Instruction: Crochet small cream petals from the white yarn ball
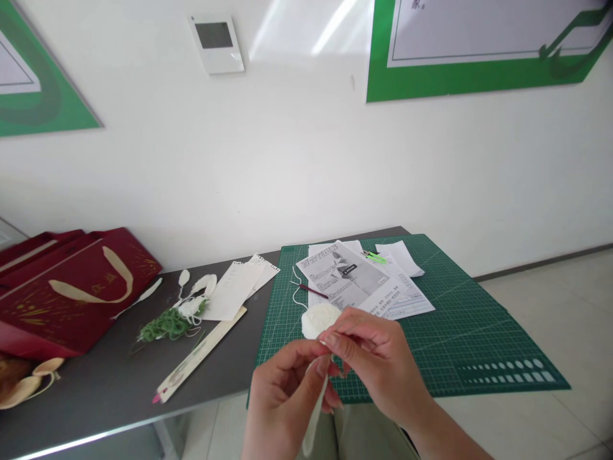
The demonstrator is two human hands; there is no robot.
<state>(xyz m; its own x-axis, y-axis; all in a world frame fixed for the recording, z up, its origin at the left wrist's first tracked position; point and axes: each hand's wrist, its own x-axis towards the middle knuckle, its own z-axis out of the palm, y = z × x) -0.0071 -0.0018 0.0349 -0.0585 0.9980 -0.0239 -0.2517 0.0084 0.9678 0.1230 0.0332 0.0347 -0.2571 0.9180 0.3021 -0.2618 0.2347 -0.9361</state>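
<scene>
My left hand (287, 390) is closed, thumb and fingers pinching a slim white leaf-shaped yarn piece (312, 421) that hangs down toward my lap. My right hand (378, 358) meets it at the top, fingertips pinched on the upper end, where a bit of white shows; the exact grip is partly hidden. Just behind the fingers sits a ball of white yarn (320, 319) on the green cutting mat (460, 326). Its strand loops up beside a dark red crochet hook (313, 291) lying near the printed sheet (345, 275).
Green snips (374, 257) lie on papers at the mat's back. Leftward on the dark table (215, 358) are notebook pages (232, 291), a long pale strip (204, 354), green yarn (165, 324), white leaf-shaped pieces (151, 291), a red gift bag (71, 287) and wooden spoons (29, 386).
</scene>
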